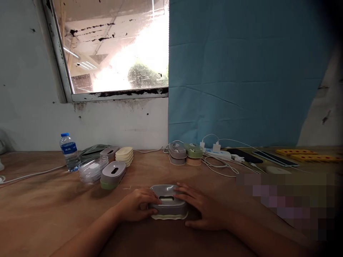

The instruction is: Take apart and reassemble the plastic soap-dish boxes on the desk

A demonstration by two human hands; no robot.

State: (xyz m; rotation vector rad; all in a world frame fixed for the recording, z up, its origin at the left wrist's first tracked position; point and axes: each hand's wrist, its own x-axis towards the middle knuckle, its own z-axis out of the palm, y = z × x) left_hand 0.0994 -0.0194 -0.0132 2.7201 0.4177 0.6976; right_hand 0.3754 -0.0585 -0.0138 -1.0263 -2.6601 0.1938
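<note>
one grey oval plastic box point(171, 209) looks assembled, our left hand point(139, 204) gripping it, right hand point(205, 207) spread; stacked cream plastic trays point(124, 156) remain

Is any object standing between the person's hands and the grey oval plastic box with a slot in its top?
No, nothing visible stands in between: the left hand and the right hand both touch the grey box.

Left hand point(138, 206) gripping a grey slotted box point(169, 210) on the table point(150, 166), right hand point(205, 207) kinda splayed against its other side.
</note>
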